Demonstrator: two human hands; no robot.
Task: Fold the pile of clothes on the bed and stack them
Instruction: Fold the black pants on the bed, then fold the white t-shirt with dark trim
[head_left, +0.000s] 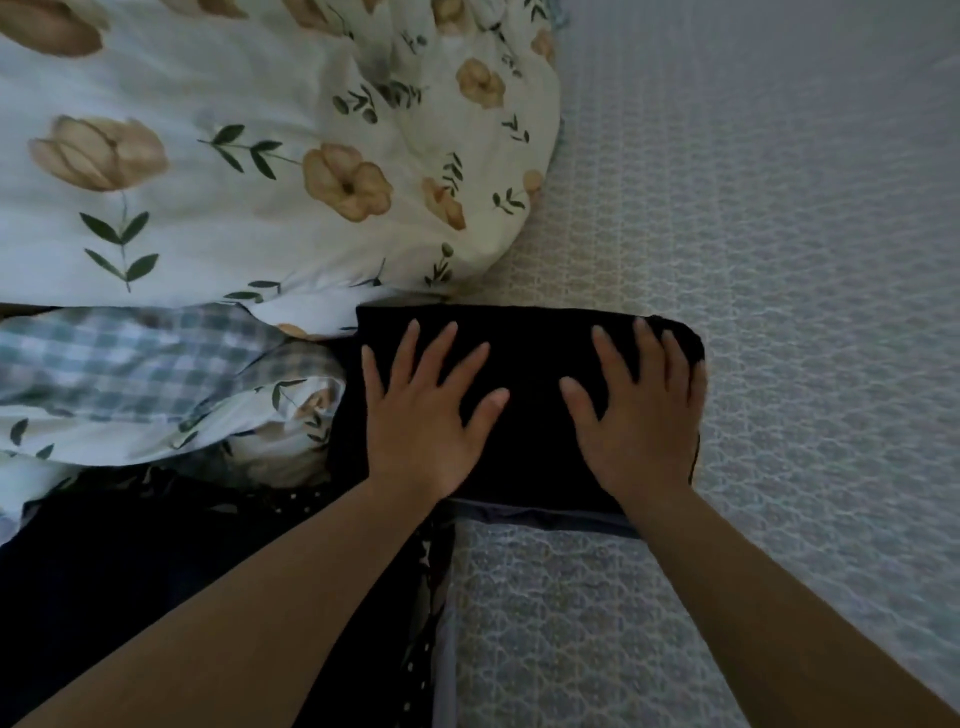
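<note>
Upper left of the frame: we record a white quilt printed with tan flowers and green leaves (234, 156). Below it, at left centre, a blue-and-white checked cloth (119, 353); at lower left, a heap of dark clothes with white dots (156, 545). At centre, a folded black garment (524, 364) lies on the pale grey patterned bed sheet (779, 260). Our left hand (421, 415) rests flat on it, fingers spread; our right hand (639, 415) likewise, fingers straight, at the garment's right end.
</note>
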